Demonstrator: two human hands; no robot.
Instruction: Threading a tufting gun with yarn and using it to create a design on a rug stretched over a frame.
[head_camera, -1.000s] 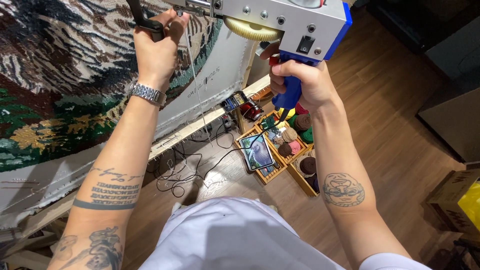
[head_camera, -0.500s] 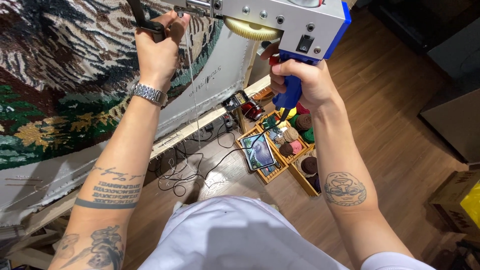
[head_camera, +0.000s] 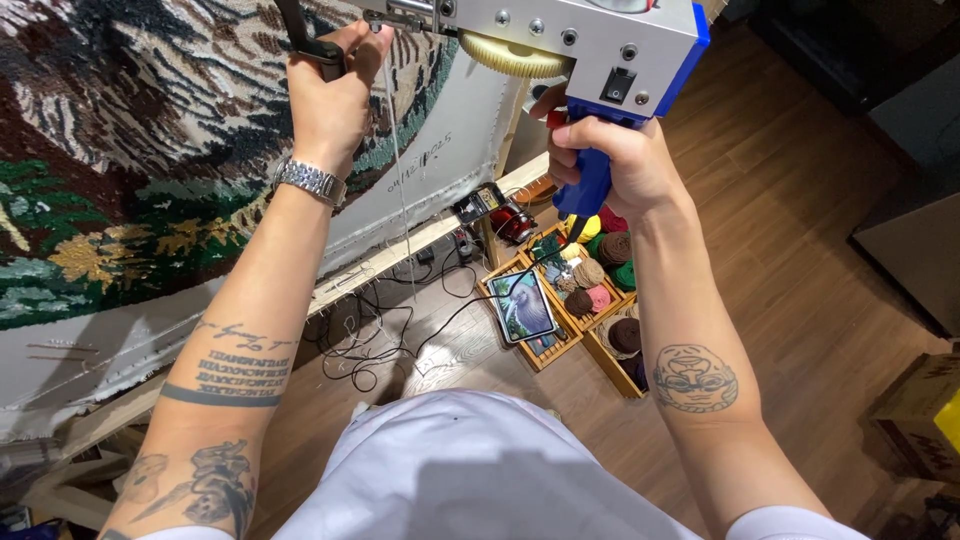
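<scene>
A silver and blue tufting gun (head_camera: 590, 45) is held up against a stretched cloth with a tufted picture (head_camera: 130, 150) in brown, white, green and yellow yarn. My right hand (head_camera: 610, 160) grips the gun's blue pistol handle. My left hand (head_camera: 335, 85), with a metal watch on the wrist, is closed round the gun's black front handle close to the cloth. A thin strand of yarn (head_camera: 397, 190) hangs down from the gun's front.
A wooden frame bar (head_camera: 400, 255) runs under the cloth. On the wood floor below lie tangled black cables (head_camera: 375, 330), wooden crates of coloured yarn balls (head_camera: 600, 285) and a tablet showing a bird picture (head_camera: 523, 305). A yellow box (head_camera: 925, 405) stands at the right.
Both hands and the gun stay in nearly the same place against the cloth; only a slight shift of the view.
</scene>
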